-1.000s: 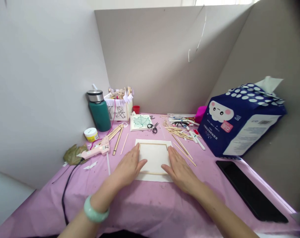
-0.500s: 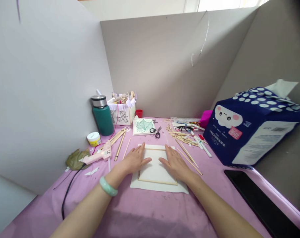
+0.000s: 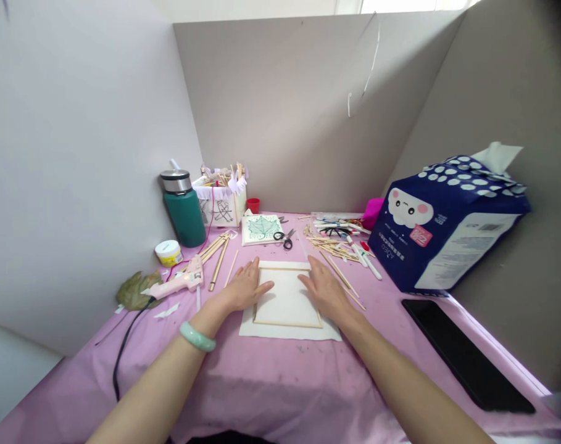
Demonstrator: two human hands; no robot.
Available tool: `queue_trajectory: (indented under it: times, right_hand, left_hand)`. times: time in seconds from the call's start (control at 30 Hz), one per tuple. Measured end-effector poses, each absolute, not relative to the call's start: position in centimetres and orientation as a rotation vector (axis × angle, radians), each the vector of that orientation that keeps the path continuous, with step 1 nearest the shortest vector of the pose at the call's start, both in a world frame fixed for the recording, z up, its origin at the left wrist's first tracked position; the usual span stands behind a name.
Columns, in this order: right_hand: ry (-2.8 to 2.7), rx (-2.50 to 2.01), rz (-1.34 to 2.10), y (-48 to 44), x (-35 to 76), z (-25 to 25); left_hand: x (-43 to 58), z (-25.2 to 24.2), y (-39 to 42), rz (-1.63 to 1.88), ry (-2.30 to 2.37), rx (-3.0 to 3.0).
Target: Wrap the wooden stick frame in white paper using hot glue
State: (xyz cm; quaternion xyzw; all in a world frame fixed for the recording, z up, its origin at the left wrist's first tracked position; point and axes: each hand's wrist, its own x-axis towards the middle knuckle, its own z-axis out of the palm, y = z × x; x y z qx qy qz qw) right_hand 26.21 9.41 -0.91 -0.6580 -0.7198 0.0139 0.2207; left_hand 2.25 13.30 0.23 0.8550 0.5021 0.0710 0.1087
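Observation:
A white sheet (image 3: 287,296) lies flat on the pink cloth, with a thin wooden stick frame (image 3: 287,324) resting on it. My left hand (image 3: 247,286) lies along the frame's left side, fingers stretched forward and thumb pointing inward. Along the right side rests my right hand (image 3: 326,287), also flat with its thumb turned in. Both palms cover parts of the side sticks. Just beyond the sheet are scissors (image 3: 287,240) with black handles, touching a white card with a green leaf print (image 3: 261,229).
At left are a pink glue gun (image 3: 181,280) with a black cord, a dried leaf (image 3: 139,291), a white tub (image 3: 168,253) and a green bottle (image 3: 185,213). Loose sticks (image 3: 333,248), markers (image 3: 363,256), a blue tissue pack (image 3: 442,228) and a black phone-like slab (image 3: 465,354) lie right.
The camera view has shifted slightly, so the whole scene sits a little higher and further left. Both hands stay on the sides of the stick frame, spread slightly wider.

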Motion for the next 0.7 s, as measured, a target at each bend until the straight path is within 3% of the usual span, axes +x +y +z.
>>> queue_trajectory:
  times: [0.17,0.47,0.7]
  right_hand:
    - [-1.808,-2.242,-0.275,8.5,29.1,0.6]
    - [-1.726,-2.513,-0.140,9.4,31.6,0.1]
    - [-1.811,-2.644,0.048,12.0,32.4,1.5]
  left_hand:
    - [1.2,1.6,9.8,0.368,1.429,2.623]
    - [-0.5,-1.2,2.9,0.668,1.532,2.556]
    - [-0.7,-1.9,2.5,0.651,1.501,2.620]
